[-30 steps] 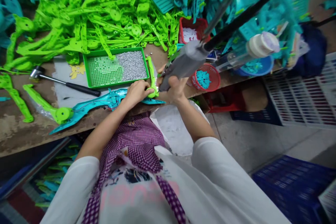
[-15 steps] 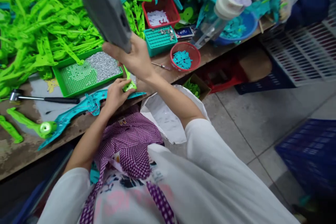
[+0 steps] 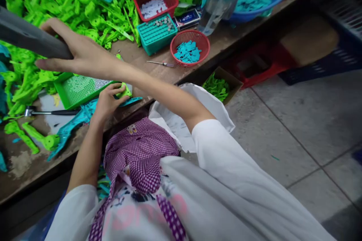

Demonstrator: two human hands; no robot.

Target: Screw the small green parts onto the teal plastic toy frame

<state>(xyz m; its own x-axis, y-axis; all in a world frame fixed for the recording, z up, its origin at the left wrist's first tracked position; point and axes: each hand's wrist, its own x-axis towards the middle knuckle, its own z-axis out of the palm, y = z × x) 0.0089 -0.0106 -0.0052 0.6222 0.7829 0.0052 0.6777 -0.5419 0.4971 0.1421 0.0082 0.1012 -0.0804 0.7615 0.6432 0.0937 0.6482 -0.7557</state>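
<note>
My right hand (image 3: 85, 54) reaches across to the left, fingers and thumb around the end of a grey electric screwdriver (image 3: 31, 37). The tool slants toward the left edge of the view, and its tip cannot be made out. At the bench edge my left hand (image 3: 106, 101) grips a bright green plastic part (image 3: 126, 91) between thumb and fingers. Beneath that hand lies a long turquoise plastic part (image 3: 70, 123). Behind it, a green perforated tray (image 3: 66, 96) of small silvery pieces is partly covered by my right hand and forearm.
A hammer (image 3: 62, 112) lies left of the tray. Green parts (image 3: 93, 15) are heaped behind. A small screwdriver (image 3: 162, 63) lies near a red basket (image 3: 205, 51), a teal box (image 3: 149, 47), a red box (image 3: 174, 2) and a clear bottle (image 3: 217, 7). A blue basin (image 3: 246, 16) stands right.
My right hand has swung left with the grey electric screwdriver, which now tilts far over to the left. My left hand stays on the green part. The view has shifted.
</note>
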